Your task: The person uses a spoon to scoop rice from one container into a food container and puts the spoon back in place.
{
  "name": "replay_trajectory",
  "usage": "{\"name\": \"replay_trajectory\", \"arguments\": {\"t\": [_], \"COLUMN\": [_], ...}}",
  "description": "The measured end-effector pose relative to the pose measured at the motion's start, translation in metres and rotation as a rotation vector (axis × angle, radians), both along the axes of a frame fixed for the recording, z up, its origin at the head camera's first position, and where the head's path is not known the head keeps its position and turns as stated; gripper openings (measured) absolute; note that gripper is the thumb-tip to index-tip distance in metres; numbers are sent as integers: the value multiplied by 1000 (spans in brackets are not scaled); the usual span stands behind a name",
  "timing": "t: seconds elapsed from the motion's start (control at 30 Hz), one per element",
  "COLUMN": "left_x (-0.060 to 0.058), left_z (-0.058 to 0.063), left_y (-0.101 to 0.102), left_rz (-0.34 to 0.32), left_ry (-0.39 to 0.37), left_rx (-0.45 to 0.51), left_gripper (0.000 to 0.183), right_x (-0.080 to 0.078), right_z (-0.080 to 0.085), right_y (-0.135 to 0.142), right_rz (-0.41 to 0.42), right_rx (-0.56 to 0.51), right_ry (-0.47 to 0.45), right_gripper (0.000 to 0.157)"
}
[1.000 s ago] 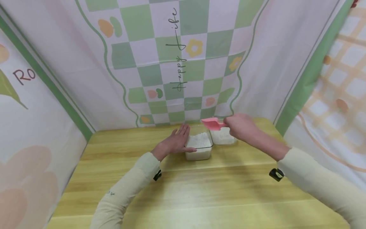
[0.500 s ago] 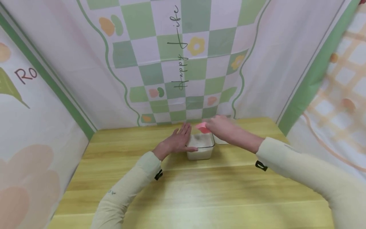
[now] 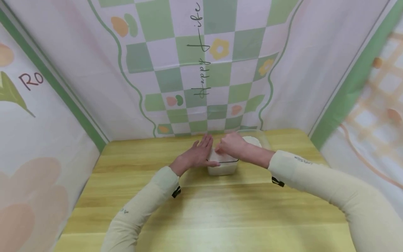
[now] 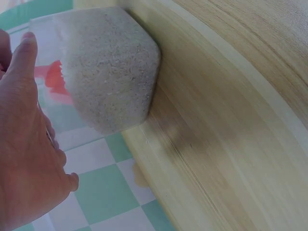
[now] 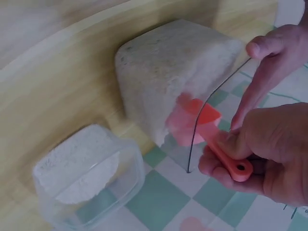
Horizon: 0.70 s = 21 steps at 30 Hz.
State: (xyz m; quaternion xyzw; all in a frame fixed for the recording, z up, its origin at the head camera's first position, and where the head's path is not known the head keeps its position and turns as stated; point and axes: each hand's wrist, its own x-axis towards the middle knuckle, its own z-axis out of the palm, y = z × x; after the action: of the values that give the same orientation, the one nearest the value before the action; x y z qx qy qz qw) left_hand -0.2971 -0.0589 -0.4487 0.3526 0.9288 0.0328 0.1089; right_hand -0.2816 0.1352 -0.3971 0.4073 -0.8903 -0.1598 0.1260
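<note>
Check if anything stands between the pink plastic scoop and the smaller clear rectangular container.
Yes: the pink plastic scoop has its head inside the larger clear dark-rimmed container, whose side wall separates it from the smaller clear rectangular container. The larger one's top is open; nothing else visible intervenes.

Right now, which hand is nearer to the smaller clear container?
Right. The right hand, gripping the pink scoop, is at the larger container, on the side toward the smaller clear container; the left hand is at the opposite side, farther away.
</note>
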Motion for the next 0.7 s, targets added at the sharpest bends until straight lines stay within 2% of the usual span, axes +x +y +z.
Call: {"name": "replay_trajectory", "arguments": {"t": [0.1,0.33,0.43,0.7], "left_x": [-1,-1,0,0], "left_z": [-1,-1,-1,-1], "left_y": [2,2,3,4], "left_rz": [1,15,18,16], "left_ry": [-1,6,1,8], "left_rx": [-6,-20,-17,-16], "left_gripper": [111,112,112,113], "right_x": [-1,-10,-15,-26], "right_z": [5,20,19,7], "right_y": [1,5,7,13], "right_rz": [-44,-229,-267,-391], "right_rx": [-31,16,-30,-249], "right_ry": [-133,-499,-627,-865], "right_gripper": [34,19,20,30]}}
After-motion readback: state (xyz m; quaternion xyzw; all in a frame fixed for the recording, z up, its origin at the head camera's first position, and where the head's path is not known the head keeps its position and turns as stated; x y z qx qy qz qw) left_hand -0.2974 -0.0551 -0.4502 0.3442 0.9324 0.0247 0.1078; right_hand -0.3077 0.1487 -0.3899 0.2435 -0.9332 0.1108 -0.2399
